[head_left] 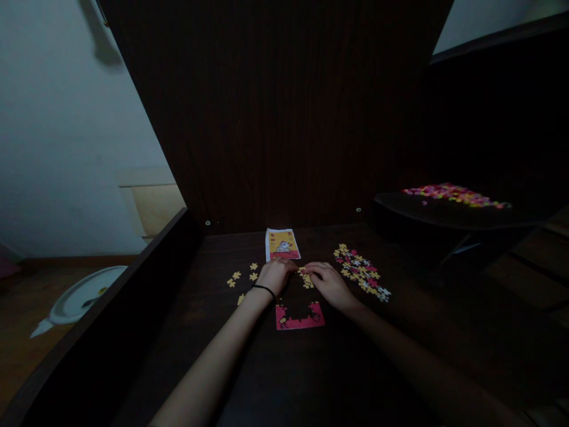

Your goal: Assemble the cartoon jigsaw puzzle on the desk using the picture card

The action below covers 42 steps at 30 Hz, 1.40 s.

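Note:
My left hand, with a dark band at the wrist, reaches over the table just below the picture card. Its fingers are bent together, and whatever is under them is hidden. Facing it, my right hand pinches at a yellow puzzle piece, close to the left fingertips. Joined yellow pieces lie beside the right fingers. Nearer to me is an assembled pink puzzle border, U-shaped, with dark drawings at its corners. Behind my hands a card shows a white animal on yellow and pink.
Loose yellow pieces lie left of my left hand. A pile of yellow, pink and white pieces spreads on the right. Colourful small pieces cover a dark stool or chair seat. A raised dark side board edges the left; a dark panel stands behind.

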Each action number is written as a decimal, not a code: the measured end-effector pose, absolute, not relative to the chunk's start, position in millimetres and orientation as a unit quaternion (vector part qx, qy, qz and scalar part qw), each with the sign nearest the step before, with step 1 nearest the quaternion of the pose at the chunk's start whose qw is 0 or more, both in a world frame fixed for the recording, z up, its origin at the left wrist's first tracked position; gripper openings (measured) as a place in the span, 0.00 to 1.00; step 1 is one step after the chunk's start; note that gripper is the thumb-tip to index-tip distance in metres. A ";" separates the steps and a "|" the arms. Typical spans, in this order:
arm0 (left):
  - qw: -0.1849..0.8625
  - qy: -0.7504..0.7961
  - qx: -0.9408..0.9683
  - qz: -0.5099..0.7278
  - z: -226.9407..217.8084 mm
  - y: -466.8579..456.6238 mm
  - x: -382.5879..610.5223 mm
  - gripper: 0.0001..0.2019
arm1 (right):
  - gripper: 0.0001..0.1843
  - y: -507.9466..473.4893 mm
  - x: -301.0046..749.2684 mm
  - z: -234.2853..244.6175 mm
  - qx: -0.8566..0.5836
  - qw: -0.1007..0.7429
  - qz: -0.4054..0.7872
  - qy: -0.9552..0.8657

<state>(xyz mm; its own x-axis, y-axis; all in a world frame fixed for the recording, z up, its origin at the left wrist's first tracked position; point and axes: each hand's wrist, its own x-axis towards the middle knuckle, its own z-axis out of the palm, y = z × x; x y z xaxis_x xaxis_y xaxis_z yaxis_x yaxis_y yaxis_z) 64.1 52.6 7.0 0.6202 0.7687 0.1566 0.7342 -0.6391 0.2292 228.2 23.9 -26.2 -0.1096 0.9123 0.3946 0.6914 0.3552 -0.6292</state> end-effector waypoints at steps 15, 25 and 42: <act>0.058 0.405 0.906 0.108 8.1 52.8 64.9 0.16 | 0.13 24.3 229.2 -27.8 -0.550 0.362 0.128 -0.742; 0.071 0.408 0.902 0.119 7.1 53.1 64.8 0.17 | 0.13 22.5 229.1 -25.9 -0.550 0.353 0.122 -0.747; 0.091 0.474 0.842 0.239 22.7 56.3 1.0 0.14 | 0.13 18.0 225.2 -22.8 -0.523 0.354 0.123 -0.765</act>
